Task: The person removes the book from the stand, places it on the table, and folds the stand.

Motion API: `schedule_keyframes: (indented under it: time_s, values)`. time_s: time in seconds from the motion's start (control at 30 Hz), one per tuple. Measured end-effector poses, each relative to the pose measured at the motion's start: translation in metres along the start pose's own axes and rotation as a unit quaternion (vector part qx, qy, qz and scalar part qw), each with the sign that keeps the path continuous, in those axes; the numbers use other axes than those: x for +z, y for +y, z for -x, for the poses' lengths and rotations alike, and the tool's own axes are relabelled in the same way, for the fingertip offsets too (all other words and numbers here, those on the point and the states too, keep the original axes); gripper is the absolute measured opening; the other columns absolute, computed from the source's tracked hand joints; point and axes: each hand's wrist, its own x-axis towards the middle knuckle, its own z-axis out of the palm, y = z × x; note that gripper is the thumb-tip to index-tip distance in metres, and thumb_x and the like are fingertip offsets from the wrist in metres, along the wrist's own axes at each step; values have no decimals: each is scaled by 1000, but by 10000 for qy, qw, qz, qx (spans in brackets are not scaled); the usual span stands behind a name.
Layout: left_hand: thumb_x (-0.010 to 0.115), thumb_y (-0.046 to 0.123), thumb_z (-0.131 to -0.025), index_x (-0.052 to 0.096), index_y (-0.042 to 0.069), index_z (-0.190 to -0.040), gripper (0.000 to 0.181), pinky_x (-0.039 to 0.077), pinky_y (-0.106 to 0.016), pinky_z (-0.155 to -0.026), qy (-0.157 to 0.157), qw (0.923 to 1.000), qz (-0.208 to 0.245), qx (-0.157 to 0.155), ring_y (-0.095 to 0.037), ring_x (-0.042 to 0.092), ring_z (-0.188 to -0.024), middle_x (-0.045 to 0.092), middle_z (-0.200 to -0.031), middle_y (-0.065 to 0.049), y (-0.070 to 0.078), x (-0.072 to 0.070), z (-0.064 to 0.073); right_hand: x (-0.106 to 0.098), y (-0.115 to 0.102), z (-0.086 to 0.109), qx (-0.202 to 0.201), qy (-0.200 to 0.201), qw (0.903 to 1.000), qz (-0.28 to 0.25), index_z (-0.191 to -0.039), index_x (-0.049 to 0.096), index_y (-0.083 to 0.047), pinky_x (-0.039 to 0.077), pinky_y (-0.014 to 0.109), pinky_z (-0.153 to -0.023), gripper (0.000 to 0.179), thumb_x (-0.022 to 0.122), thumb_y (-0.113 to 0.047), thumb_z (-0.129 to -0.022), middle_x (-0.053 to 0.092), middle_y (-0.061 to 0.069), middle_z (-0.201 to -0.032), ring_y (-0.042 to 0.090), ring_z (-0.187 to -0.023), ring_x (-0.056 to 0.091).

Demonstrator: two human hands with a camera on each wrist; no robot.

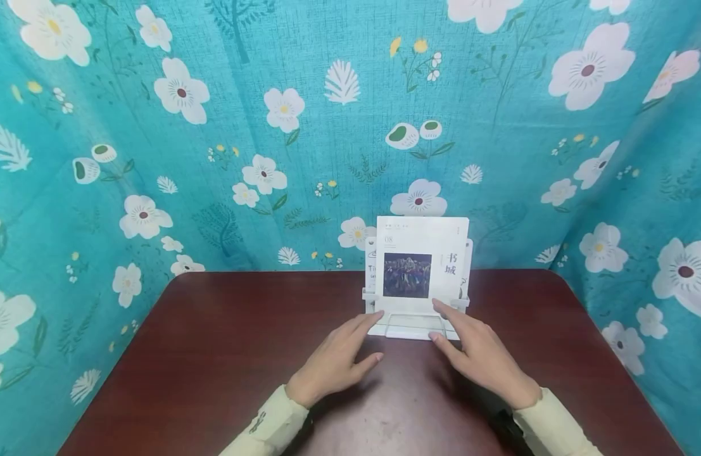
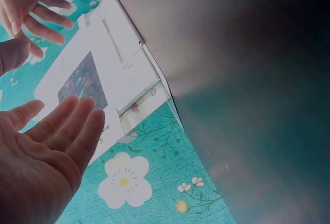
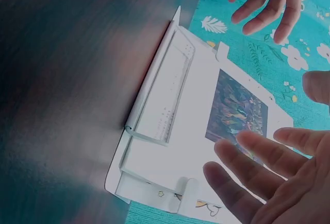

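A white book [image 1: 421, 266] with a dark square picture on its cover leans upright on a white book stand [image 1: 369, 278] near the back of the table. The stand's wire page holder [image 3: 149, 137] crosses the lower part of the book. My left hand [image 1: 333, 361] hovers before the stand's lower left, fingers extended and thumb apart, holding nothing. On the other side, my right hand [image 1: 487, 358] has its fingers spread, and its fingertips overlap the book's lower right in the head view. Both palms face inward, as the wrist views show.
The dark red-brown wooden table [image 1: 213, 354] stretches to either side of the stand. Behind and beside it hangs a teal curtain [image 1: 304, 209] with white flowers. Cartoon drawings show on the stand's back panel beside the book.
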Motion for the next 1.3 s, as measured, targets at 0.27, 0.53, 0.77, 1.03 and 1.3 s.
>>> schedule_keyframes:
  time_s: [0.27, 0.53, 0.77, 1.03, 1.3]
  values:
    - [71, 30, -99, 41, 16, -160, 69, 55, -40, -112, 302, 9984, 459, -135, -16, 62, -136, 59, -151, -2, -3, -2, -4, 0, 4, -2, 117, 392, 9991, -128, -147, 57, -3, 62, 55, -91, 57, 74, -26, -97, 73, 17, -131, 33, -114, 74]
    - [71, 27, -99, 46, 13, -156, 64, 56, -43, -110, 585, 9922, 1047, -334, -17, 63, -133, 63, -147, -6, -7, -1, -9, 0, 10, -7, 463, 434, 9971, -411, -147, 56, -4, 65, 53, -86, 56, 73, -25, -98, 73, 19, -131, 35, -111, 75]
    - [72, 23, -98, 47, 14, -155, 63, 61, -44, -100, 839, 9847, 1397, -612, -19, 66, -127, 65, -143, -8, -8, 0, -14, -3, 15, -10, 550, 488, 9960, -499, -144, 57, -3, 65, 53, -82, 52, 72, -22, -98, 74, 21, -126, 35, -107, 76]
    - [73, 19, -96, 49, 11, -153, 62, 62, -43, -97, 1027, 9781, 1652, -735, -24, 69, -121, 69, -136, -11, -12, 0, -23, -6, 18, -18, 769, 460, 9929, -777, -143, 58, -3, 63, 57, -88, 48, 70, -21, -100, 74, 23, -125, 39, -110, 75]
    - [72, 21, -97, 52, 10, -150, 57, 60, -44, -98, 1261, 9771, 1534, -765, -24, 70, -118, 71, -131, -12, -12, -3, -36, -6, 22, -19, 854, 689, 9909, -778, -140, 61, -1, 64, 56, -84, 45, 70, -19, -100, 76, 21, -120, 36, -103, 76]
